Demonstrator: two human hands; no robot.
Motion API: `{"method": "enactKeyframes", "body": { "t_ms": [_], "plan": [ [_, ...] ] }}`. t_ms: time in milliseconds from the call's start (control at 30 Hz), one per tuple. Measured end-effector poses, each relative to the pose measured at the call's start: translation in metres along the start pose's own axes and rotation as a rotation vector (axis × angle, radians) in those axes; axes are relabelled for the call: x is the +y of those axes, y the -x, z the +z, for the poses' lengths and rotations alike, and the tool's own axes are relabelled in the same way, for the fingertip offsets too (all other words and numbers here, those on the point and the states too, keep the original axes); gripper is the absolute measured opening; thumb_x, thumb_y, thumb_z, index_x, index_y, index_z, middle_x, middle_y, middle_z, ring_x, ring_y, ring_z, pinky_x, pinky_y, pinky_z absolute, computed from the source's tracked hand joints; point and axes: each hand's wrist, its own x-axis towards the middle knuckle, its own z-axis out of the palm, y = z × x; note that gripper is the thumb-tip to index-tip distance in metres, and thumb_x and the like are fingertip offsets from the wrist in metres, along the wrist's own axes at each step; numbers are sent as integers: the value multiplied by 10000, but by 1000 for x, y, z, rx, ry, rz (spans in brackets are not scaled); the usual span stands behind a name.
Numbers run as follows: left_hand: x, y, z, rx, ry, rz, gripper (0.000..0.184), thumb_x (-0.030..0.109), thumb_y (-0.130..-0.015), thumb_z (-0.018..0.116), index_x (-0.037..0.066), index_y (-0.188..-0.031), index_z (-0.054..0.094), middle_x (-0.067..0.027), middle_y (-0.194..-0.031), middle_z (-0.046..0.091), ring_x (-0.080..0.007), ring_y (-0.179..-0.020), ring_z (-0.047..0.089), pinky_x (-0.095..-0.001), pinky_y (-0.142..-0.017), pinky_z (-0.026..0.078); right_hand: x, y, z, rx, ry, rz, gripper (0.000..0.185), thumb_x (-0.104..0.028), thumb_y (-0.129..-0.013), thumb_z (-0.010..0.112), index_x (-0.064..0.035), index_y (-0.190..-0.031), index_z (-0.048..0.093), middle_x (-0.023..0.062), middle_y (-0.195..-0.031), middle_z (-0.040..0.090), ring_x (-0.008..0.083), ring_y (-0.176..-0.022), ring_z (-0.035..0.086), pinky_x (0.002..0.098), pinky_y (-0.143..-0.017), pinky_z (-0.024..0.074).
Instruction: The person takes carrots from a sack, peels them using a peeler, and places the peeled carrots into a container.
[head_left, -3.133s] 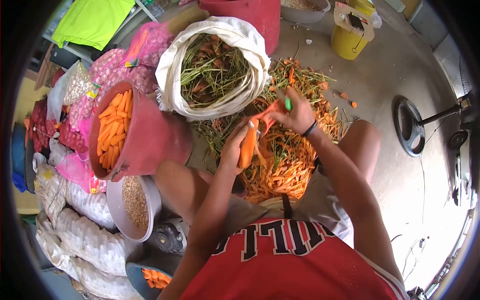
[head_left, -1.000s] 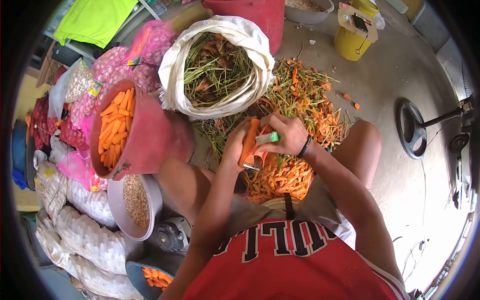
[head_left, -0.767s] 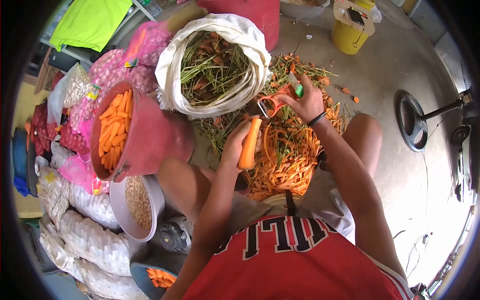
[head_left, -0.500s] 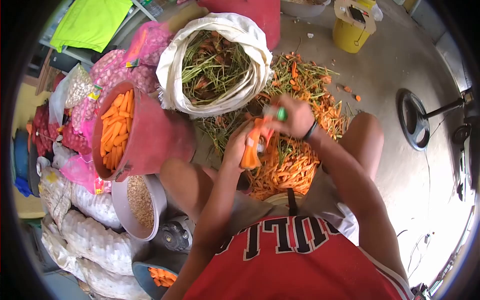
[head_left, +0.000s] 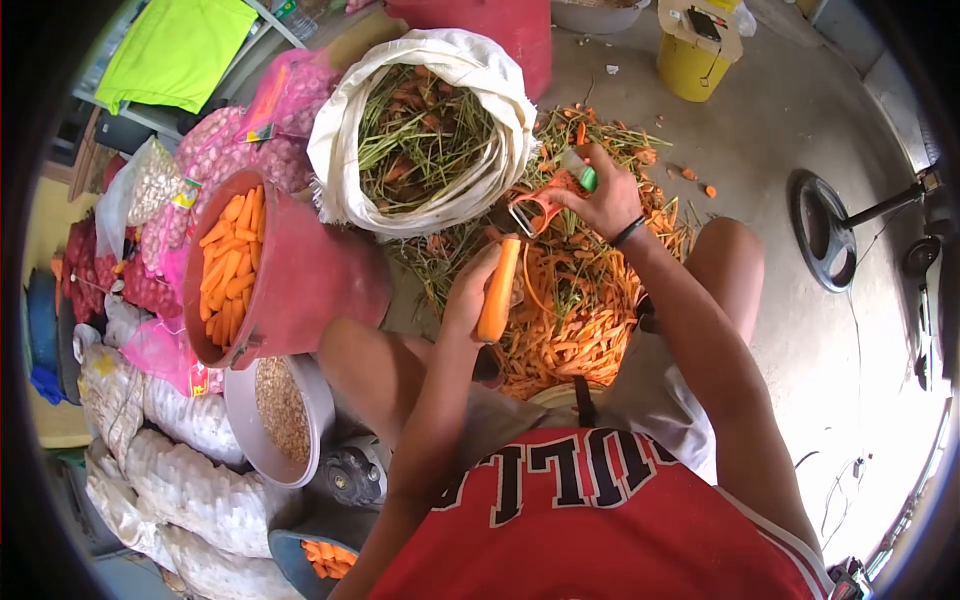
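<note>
Lifted off the carrot [head_left: 498,292] since prev. frame, the peeler [head_left: 563,186] is pinched in R hand's [head_left: 612,202] fingers; w/ L hand's [head_left: 466,292] fingers curled, the carrot is held by the peelings [head_left: 575,350], visible side pared, far side unseen; pared carrots [head_left: 230,265] fill much of red bucket [head_left: 325,275].

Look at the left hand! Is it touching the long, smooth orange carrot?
Touching. The head view shows the left hand wrapped around the long, smooth orange carrot, with its palm side against one edge and fingers showing past the other.
</note>
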Motion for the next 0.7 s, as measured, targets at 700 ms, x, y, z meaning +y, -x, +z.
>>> {"method": "enactKeyframes", "body": {
  "t_ms": [700],
  "plan": [
    [-4, 0, -5, 2, 37, -16, 277, 271, -1010, 522, 54, -1168, 590, -33, -957, 629, -105, -766, 583, -243, -628, 483, 2, -1, 7, -63, -36, -155, 635, -509, -684, 840, -46, -1051, 608, 136, -849, 663, 277, -720, 686, 391, -644, 557]
  ]
}}
